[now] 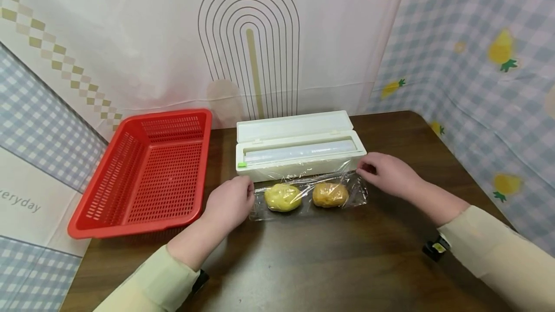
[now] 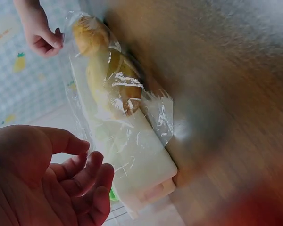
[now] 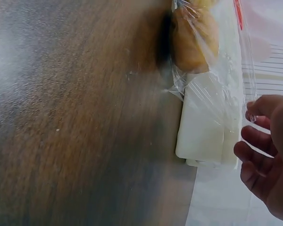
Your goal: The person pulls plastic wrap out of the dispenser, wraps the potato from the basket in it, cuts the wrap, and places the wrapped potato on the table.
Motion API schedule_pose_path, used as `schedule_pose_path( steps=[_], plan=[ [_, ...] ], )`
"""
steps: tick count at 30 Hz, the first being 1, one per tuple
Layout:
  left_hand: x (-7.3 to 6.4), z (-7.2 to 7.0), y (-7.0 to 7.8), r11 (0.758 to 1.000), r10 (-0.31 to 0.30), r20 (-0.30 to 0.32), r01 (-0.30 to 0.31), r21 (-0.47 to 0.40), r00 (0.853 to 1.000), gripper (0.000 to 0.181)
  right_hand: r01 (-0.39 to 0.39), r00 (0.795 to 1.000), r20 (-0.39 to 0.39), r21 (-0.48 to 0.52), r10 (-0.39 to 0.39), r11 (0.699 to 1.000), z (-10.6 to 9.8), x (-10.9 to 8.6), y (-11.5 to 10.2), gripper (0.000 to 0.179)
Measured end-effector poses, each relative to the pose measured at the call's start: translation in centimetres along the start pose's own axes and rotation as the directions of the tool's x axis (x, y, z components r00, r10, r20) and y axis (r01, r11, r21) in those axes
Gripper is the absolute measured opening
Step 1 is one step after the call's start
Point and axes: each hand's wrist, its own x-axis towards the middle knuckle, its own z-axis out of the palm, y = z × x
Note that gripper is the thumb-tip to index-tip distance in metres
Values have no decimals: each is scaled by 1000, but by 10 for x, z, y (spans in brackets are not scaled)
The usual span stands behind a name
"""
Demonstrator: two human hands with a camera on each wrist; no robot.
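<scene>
A sheet of clear cling film [image 1: 307, 195] lies over two potatoes on the table. The left one is a pale yellow potato [image 1: 283, 197]; the browner potato [image 1: 330, 195] sits to its right. My left hand [image 1: 231, 202] pinches the film's left edge between thumb and forefinger, as the left wrist view shows. At the film's other end my right hand [image 1: 387, 172] pinches the upper right corner, the other fingers loosely bent. Just behind the potatoes stands a white cling film box [image 1: 299, 170], lid raised, with the film roll [image 1: 303, 152] inside.
To the left is a red plastic basket [image 1: 169, 177] with slotted walls. A printed curtain [image 1: 151, 37] hangs behind the brown wooden table [image 1: 295, 268], and a blue checked curtain [image 1: 459, 61] closes off the right side.
</scene>
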Motion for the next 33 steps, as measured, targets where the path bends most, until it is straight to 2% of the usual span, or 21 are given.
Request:
schedule_pose_path(
  steps=[8,17,24,33],
  plan=[
    [11,3,4,999,-41,1,41,-10,999,15,-80,997,12,-60,81,995,3,7,0,10],
    [21,10,8,995,-87,40,85,58,995,19,-165,984,45,-131,172,978,10,11,1,30],
    [26,16,11,990,-84,76,75,117,994,16,-200,973,91,-147,214,969,13,13,-1,37],
    [30,26,8,984,-86,116,66,166,990,14,-218,953,180,-159,245,963,19,13,0,34]
  ],
)
